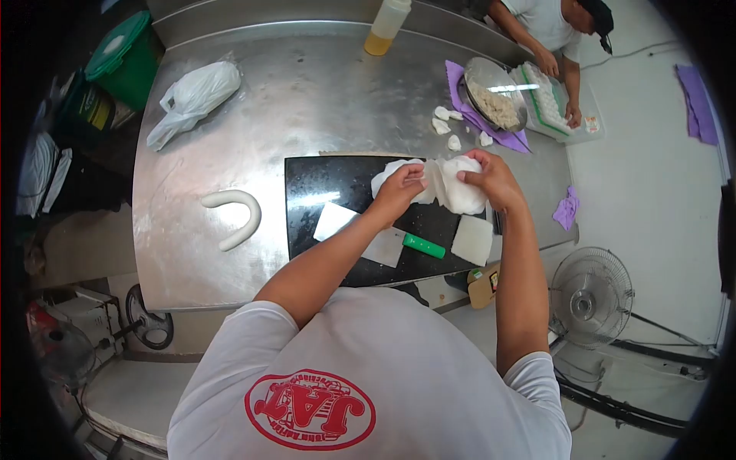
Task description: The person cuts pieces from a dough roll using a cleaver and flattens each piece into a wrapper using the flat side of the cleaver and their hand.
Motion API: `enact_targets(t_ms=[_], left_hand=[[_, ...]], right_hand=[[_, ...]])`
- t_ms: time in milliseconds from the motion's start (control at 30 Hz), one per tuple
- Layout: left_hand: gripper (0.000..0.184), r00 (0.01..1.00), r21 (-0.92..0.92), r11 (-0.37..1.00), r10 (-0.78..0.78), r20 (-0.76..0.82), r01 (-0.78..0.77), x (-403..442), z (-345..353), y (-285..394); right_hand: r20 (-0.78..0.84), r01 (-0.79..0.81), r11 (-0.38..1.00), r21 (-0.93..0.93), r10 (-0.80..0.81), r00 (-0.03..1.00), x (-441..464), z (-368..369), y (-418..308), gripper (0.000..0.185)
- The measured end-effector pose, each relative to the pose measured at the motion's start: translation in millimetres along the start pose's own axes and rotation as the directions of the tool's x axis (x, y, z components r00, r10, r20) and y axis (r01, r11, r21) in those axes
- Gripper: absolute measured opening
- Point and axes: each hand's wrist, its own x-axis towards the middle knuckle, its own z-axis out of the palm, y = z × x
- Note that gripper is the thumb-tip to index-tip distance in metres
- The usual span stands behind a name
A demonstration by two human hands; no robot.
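Observation:
Over the black board, my right hand grips a soft white stack of thin round sheets, thumb on top. The fingers of my left hand are curled at the edge of more thin white sheets, touching the middle of the pile; what lies under the fingertips is partly hidden. Below my hands a cleaver lies flat, its blade partly covered by my left forearm and its green handle pointing right. A stack of white square sheets sits beside the handle.
A curved dough rope rests on the steel table. Small dough pieces lie near a bowl of filling on purple cloth. Behind stand a squeeze bottle and a plastic bag. A co-worker handles a tray.

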Motion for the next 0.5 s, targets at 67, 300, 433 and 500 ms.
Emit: enact_targets(t_ms=[67, 300, 433, 500], left_hand=[[0.050, 0.999, -0.138, 0.989, -0.052, 0.009, 0.053, -17.4, -6.0, 3.7], [0.052, 0.994, -0.625, 0.777, -0.106, -0.017, 0.072, -40.8, -15.6, -8.8], [0.052, 0.984, -0.578, 0.815, -0.130, -0.120, 0.037, -48.7, -16.0, -7.5], [0.052, 0.977, -0.460, 0.885, -0.156, -0.145, 0.073, -45.5, -20.6, -4.7]], right_hand=[[0.116, 0.006, 0.958, 0.286, -0.040, 0.992, -2.4, 8.2, -1.3, 0.032], [0.339, -0.142, 0.672, 0.727, -0.171, 0.925, 42.1, 60.3, 69.1, 0.029], [0.315, -0.163, 0.608, 0.777, -0.151, 0.937, 55.2, 79.5, 88.6, 0.027], [0.302, -0.158, 0.627, 0.763, -0.129, 0.945, 63.7, 78.8, 90.1, 0.029]])
